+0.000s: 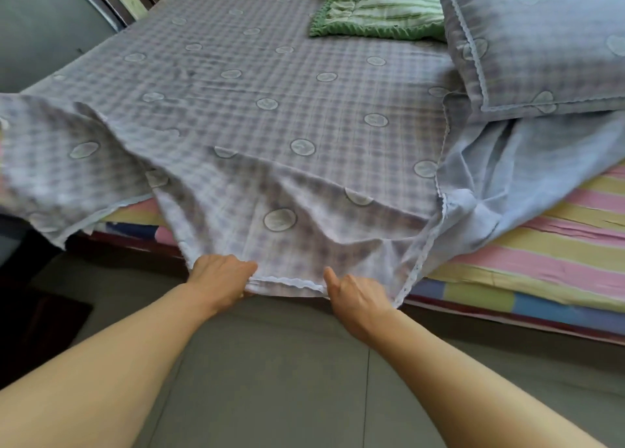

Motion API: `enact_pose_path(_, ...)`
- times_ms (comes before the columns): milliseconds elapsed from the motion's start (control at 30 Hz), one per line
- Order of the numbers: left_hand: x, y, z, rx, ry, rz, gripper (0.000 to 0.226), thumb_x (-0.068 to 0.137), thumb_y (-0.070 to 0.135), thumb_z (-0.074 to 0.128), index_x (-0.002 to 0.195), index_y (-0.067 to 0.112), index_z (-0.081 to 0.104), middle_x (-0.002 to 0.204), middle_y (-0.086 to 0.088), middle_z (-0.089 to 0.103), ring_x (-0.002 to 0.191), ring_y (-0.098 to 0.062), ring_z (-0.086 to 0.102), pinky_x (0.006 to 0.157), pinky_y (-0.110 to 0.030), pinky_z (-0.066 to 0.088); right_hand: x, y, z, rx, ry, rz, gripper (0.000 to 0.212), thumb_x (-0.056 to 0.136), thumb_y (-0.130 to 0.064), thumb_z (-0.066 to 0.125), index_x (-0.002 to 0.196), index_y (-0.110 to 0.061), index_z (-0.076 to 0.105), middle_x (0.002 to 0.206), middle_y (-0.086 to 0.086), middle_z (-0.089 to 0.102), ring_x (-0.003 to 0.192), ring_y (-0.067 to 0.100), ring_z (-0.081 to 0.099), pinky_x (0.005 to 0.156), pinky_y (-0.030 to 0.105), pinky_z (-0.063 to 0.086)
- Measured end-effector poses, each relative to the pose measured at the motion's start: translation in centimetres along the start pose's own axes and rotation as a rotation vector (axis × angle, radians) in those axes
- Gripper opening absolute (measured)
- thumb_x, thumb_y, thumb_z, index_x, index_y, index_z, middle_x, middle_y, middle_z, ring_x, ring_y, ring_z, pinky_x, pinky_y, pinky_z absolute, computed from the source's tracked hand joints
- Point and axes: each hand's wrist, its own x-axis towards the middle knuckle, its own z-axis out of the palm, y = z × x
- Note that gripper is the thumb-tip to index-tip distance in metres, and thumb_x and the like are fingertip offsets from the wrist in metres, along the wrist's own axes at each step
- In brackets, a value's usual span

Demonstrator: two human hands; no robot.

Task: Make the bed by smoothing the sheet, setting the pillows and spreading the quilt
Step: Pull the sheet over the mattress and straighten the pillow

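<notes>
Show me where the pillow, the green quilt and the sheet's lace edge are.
pillow (pixel 541 45), head view, middle of its checked top face.
green quilt (pixel 382 14), head view, striped folded top.
lace edge (pixel 287 282), head view, trim between both hands.

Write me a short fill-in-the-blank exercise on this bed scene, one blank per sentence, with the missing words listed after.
1. Both the left hand and the right hand grip the trimmed hem of the checked ____.
2. The quilt lying folded at the far end of the bed is ____ in colour.
3. Where the sheet is pulled back on the right, a ____ mattress cover in pink, yellow and blue shows.
4. The pillow lies at the ____ side of the picture.

Missing words: sheet; green; striped; right
</notes>
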Motion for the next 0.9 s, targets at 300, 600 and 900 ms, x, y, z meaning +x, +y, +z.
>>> enact_pose_path(300, -5.6, -3.5, 5.1, -0.185, -0.235, 0.115, 0.04, 0.092, 0.02, 0.048, 0.131, 0.024, 0.042, 0.126, -0.009, 0.056, 0.115, -0.029, 0.053, 0.088, -0.033, 0.04, -1.2, -7.9, 2.5, -0.106, -0.317, 0.061, 0.033, 0.098, -0.025, 0.045, 0.127, -0.011, 0.051, 0.128, 0.009, 0.057, 0.114, 0.028, 0.056, 0.082, 0.033, 0.043)
enact_pose_path(600, -5.4, -6.7, 5.2, -0.393, -0.146, 0.175, 0.043, 0.095, 0.042, 0.047, 0.135, 0.026, 0.043, 0.135, -0.003, 0.052, 0.123, -0.025, 0.049, 0.095, -0.038, 0.039, 0.4, -14.3, 0.5, -0.037, -0.26, 0.084, 0.053, 0.096, -0.054, 0.035, 0.128, -0.014, 0.046, 0.129, 0.01, 0.055, 0.115, 0.031, 0.054, 0.08, 0.036, 0.041)
enact_pose_path(900, -5.2, -17.1, 5.2, -0.449, 0.019, 0.024, 0.044, 0.094, 0.044, 0.046, 0.134, 0.024, 0.042, 0.129, -0.001, 0.051, 0.118, -0.023, 0.051, 0.09, -0.039, 0.041, 7.0, -22.7, -3.8, -0.011, -0.054, 0.026, 0.043, 0.099, -0.046, 0.033, 0.121, -0.011, 0.045, 0.122, 0.012, 0.054, 0.111, 0.031, 0.057, 0.072, 0.034, 0.035)
